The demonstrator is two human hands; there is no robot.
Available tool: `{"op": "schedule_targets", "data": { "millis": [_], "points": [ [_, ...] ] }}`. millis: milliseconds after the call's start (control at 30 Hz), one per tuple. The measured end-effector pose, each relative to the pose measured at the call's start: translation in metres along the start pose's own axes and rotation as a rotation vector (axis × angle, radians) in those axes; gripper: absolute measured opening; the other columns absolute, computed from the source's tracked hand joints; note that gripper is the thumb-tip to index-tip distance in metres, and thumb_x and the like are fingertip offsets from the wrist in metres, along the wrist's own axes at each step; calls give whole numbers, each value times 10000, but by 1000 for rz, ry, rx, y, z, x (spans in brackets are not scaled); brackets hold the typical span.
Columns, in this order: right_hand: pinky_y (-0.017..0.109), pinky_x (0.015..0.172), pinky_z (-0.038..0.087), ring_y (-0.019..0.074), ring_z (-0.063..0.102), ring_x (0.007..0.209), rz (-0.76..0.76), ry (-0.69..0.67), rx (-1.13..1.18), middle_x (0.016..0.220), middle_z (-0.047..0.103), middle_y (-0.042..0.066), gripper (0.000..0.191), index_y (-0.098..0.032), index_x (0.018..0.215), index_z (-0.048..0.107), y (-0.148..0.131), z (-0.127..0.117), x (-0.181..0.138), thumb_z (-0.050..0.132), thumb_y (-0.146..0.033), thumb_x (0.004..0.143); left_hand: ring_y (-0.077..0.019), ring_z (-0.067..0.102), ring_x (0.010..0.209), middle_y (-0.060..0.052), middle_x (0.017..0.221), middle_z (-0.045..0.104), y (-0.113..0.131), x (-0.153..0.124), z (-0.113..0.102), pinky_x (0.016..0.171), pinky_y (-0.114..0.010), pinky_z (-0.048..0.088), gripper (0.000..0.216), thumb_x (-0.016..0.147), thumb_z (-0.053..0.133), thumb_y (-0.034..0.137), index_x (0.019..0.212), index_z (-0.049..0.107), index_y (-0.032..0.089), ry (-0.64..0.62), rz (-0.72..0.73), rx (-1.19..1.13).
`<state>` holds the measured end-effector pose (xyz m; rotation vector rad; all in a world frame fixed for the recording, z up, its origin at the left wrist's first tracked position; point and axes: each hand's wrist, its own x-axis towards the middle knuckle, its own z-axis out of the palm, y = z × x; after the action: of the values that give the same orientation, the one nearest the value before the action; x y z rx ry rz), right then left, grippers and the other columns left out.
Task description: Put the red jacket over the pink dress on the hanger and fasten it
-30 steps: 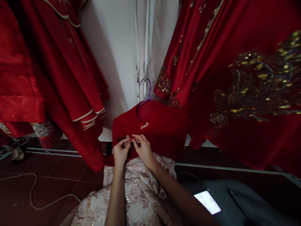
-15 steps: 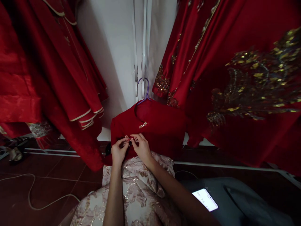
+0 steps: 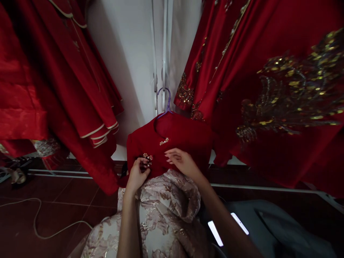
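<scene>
"At the fingertips (image 3: pixel 145 160) of the left hand (image 3: pixel 136 176), what is shown?"

"A beaded ornament (image 3: pixel 147 157), set low on the front of a red garment (image 3: pixel 197 139). Thumb and forefinger appear to grasp its lower edge."

"And the right hand (image 3: pixel 185 163)?"

"Apart from the ornament, across the garment's front, its fingertips pointing toward the left ones. The fingers are loosely bent; whether they pinch anything fine, or touch the cloth, cannot be told."

"What lies about the fingers?"

"Just above the right fingertips, a pearl cluster (image 3: pixel 164 141) near the neckline; farther above, a purple hanger (image 3: pixel 168 103); below both sets of fingers, pale patterned cloth (image 3: pixel 157 209)."

"Which step is in hand?"

"Judged from the pose, close fingerwork on the ornament: the left hand steadies, the right stands clear."

"What does the next move call for?"

"By inference, a steady left hold and precise placing of the right fingertips, without tugging the garment on its hanger."
</scene>
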<state>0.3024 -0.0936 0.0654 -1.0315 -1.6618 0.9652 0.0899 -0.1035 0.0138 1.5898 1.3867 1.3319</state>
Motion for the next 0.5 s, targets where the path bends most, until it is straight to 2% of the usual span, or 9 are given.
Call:
{"op": "schedule_targets", "data": {
  "millis": [100, 200, 333, 400, 500],
  "points": [
    [255, 575, 542, 163, 666, 698, 63, -19, -157, 829, 703, 55, 224, -180, 902, 667, -3, -30, -18, 557, -348, 804, -112, 568, 721, -19, 896, 542, 8, -7, -1, 704, -252, 469, 303, 620, 600, 127, 917, 571, 185, -127, 14, 197],
    [250, 602, 516, 154, 644, 655, 67, -44, -345, 749, 702, 34, 215, -199, 797, 698, -2, -40, -32, 560, -363, 797, -120, 548, 648, 13, 752, 534, 18, -11, 1, 665, -244, 428, 252, 638, 591, 112, 871, 564, 204, -205, 13, 331],
    [262, 668, 506, 152, 625, 713, 33, -57, -414, 788, 672, 24, 168, -220, 866, 689, 13, -29, -38, 575, -307, 778, -113, 484, 503, 52, 568, 497, 23, -14, 6, 559, -221, 344, 212, 649, 598, 113, 824, 529, 212, -191, -42, 404],
    [269, 674, 507, 156, 607, 769, -2, 15, -454, 866, 630, 38, 228, -212, 959, 654, 26, -19, -38, 586, -223, 741, -105, 471, 490, 60, 558, 495, 22, -13, 7, 546, -213, 326, 192, 652, 601, 130, 805, 521, 215, -182, -33, 399],
    [329, 788, 493, 183, 570, 901, -84, 139, -555, 1007, 561, 80, 365, -185, 1050, 591, 45, -9, -36, 582, -132, 690, -95, 480, 525, 62, 579, 505, 20, -12, 5, 554, -198, 331, 130, 661, 596, 161, 754, 520, 211, -198, -14, 340]
  ]
}}
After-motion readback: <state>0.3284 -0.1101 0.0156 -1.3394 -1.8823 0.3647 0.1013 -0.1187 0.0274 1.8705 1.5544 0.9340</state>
